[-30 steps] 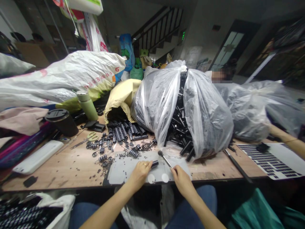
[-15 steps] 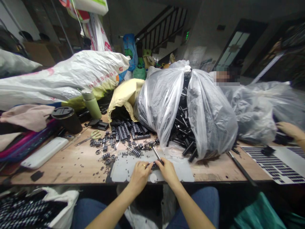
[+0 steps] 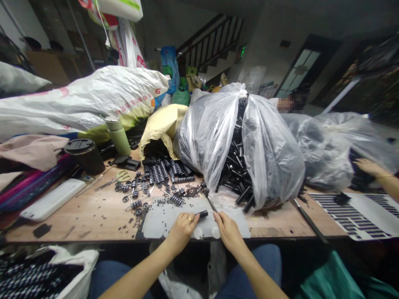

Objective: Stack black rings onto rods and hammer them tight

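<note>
In the head view, we see our left hand (image 3: 183,227) with its grip wrapped around a black tube (image 3: 203,214), over the grey sheet (image 3: 156,219) at the near edge of the surface (image 3: 84,224). To its right, our right hand (image 3: 228,229) has its grip closed on a slim rod (image 3: 212,203), dark tip pointing far. Beyond sits a plastic bag (image 3: 205,128); far left lie patterned rollers (image 3: 159,172).

Gold ring (image 3: 190,218) on left hand (image 3: 182,229); forearms (image 3: 254,272) bare; blue trousers (image 3: 270,259).
</note>
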The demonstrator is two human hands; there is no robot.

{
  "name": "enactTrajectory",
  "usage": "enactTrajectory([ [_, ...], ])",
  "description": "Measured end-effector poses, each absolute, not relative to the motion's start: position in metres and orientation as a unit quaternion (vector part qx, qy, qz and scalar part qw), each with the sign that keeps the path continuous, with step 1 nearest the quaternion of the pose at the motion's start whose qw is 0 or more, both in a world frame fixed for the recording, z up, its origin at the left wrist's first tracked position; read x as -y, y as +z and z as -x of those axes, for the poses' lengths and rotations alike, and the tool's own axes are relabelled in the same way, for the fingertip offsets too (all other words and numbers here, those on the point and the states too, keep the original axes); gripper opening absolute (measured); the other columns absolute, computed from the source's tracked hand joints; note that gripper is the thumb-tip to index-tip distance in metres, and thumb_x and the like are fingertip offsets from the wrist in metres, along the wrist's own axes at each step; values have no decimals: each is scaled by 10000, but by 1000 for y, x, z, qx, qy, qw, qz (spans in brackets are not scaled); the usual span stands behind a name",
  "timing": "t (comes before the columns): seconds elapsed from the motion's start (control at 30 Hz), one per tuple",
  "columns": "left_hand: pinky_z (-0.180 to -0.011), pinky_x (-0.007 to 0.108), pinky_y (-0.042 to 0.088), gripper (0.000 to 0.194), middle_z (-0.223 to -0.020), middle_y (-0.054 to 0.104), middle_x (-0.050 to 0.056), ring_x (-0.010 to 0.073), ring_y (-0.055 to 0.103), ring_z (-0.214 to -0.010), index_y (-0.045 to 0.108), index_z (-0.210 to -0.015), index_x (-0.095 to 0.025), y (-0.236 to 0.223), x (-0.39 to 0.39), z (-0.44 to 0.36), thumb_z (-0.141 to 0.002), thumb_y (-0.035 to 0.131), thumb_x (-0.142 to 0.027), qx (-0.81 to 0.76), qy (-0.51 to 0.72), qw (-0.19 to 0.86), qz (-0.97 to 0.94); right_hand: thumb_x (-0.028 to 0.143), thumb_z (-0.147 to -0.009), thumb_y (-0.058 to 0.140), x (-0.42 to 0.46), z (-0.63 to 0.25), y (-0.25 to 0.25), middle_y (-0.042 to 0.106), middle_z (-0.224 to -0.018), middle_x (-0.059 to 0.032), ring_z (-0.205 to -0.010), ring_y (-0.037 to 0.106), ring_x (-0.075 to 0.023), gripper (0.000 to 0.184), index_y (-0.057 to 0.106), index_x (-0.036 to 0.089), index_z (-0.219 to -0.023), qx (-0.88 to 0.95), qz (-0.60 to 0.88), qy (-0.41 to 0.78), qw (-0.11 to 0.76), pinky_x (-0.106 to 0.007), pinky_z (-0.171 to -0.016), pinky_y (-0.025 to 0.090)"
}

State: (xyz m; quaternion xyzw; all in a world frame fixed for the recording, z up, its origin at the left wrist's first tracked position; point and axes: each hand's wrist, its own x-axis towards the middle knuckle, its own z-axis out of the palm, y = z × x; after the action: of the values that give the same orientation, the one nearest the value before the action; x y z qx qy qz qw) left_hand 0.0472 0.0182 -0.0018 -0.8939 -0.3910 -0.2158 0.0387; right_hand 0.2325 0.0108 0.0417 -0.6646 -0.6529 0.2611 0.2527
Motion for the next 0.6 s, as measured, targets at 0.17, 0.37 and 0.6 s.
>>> enactTrajectory([
  [0.17,-792,390,410,338,-953,596,97,186,544,-820,492,-1146,-115,7,-17,-47,-831,382,-58,421,-157,57,892,410,-900,179,26,-254,37,605,-614,-42,-590,588,-194,377,460,218,-738,674,707,149,155,-251,-520,310],
  [0.37,-966,455,273,377,-1169,537,155,243,451,-1116,457,-1204,-74,-2,-7,-75,-850,386,-184,508,-138,85,846,398,-911,175,30,-248,40,608,-606,-29,-593,601,-196,362,432,226,-723,695,691,160,121,-242,-506,297],
  [0.6,-1047,467,129,793,-1369,283,240,337,155,-1296,305,-1298,26,-16,3,-102,-757,403,-545,529,-151,28,835,450,-900,199,36,-215,101,511,-552,18,-501,499,-135,375,402,226,-678,721,607,198,268,-218,-495,318],
])
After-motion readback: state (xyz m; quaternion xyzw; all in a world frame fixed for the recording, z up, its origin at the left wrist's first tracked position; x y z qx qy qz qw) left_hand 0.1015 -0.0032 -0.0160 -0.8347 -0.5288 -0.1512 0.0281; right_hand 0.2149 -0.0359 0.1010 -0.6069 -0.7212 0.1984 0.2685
